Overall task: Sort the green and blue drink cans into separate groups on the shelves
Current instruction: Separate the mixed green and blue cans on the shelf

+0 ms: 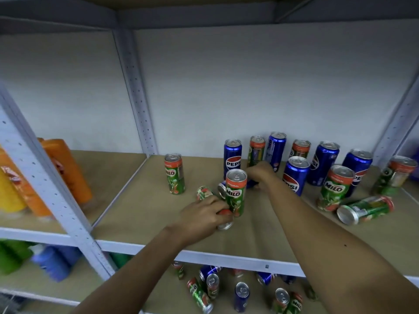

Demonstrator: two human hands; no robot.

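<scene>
Bare forearms reaching over brown shelf [140,214], left hand [201,217] closed round a lying green can [205,192], right hand [260,173] closed on a lying blue can [223,188], upright glossy Milo cylinder [235,193] between them.

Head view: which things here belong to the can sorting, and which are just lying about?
In the job:
- green Milo cans
- blue Pepsi cans
- left hand, on a lying green can
- right hand, on a lying blue can
- cans on the lower shelf

Lying about:
- orange bottles
- green and blue bottles below

cans [297,175] on shelf [140,207], bottles [65,171] left
</scene>
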